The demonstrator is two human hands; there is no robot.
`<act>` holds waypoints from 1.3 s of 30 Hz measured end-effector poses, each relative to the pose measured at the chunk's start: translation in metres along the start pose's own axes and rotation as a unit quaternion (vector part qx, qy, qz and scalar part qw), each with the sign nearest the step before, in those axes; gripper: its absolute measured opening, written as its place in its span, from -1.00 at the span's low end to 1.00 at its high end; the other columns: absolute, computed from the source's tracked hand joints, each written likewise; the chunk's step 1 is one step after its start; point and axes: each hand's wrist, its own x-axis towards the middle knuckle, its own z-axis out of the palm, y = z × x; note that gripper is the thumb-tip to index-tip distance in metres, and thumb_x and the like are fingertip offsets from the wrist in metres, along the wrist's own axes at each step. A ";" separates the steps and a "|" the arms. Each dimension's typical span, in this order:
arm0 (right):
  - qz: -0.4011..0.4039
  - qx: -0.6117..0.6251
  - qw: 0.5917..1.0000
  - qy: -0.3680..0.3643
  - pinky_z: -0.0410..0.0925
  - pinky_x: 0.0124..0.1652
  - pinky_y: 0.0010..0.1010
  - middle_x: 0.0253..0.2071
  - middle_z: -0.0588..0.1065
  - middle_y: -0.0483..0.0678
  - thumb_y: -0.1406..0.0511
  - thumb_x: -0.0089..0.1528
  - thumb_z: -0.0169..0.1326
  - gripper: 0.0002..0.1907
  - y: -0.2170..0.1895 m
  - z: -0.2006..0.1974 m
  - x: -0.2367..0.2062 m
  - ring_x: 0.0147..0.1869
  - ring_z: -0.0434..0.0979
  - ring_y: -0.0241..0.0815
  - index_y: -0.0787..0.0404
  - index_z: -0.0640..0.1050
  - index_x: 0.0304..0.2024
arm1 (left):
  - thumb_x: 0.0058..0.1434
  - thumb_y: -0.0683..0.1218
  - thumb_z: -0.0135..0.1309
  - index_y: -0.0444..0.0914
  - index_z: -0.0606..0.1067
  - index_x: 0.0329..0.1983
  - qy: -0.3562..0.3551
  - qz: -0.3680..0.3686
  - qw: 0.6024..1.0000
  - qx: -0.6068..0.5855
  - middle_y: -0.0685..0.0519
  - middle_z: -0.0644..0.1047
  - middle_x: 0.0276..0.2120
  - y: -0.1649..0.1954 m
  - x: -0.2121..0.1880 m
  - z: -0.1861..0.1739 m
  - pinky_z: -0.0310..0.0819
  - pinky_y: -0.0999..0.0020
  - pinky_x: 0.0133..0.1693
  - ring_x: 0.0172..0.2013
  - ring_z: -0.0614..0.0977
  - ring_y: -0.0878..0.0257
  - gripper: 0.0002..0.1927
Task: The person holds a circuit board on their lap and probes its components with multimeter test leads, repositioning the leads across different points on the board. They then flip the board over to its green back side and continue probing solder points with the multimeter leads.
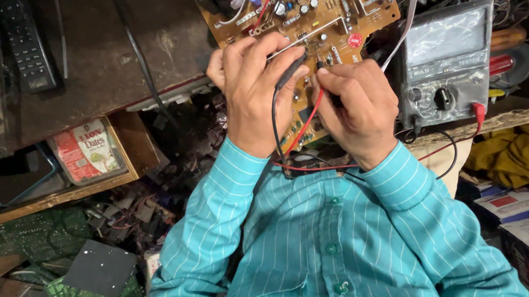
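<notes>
Head view: circuit board (332,17) lies on dark worktop (123,53), near its edge. Left hand (254,91), fingers clamped on black probe (291,70), tip on board. Right hand (355,106), fingers pinched on red probe (315,101), tip just beside black one. Analog multimeter (446,56) right of board, leads plugged in. Remote control (22,28) far left.

One head-worn camera looks steeply down, close over the person's own chest in a teal striped shirt (358,259); it faces the dark wooden workbench (124,39); no second view.
</notes>
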 end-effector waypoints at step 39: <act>0.025 -0.003 1.000 -0.015 0.42 -0.14 -0.25 -0.09 0.54 0.04 0.53 0.26 0.32 -0.72 -0.009 -0.004 0.002 -0.10 0.53 0.02 0.31 0.54 -0.03 | 0.37 -0.05 0.27 -0.15 0.53 0.08 -0.026 0.002 1.000 0.001 0.14 0.49 0.07 0.007 0.000 -0.007 0.11 0.03 0.25 0.11 0.45 0.09 -0.73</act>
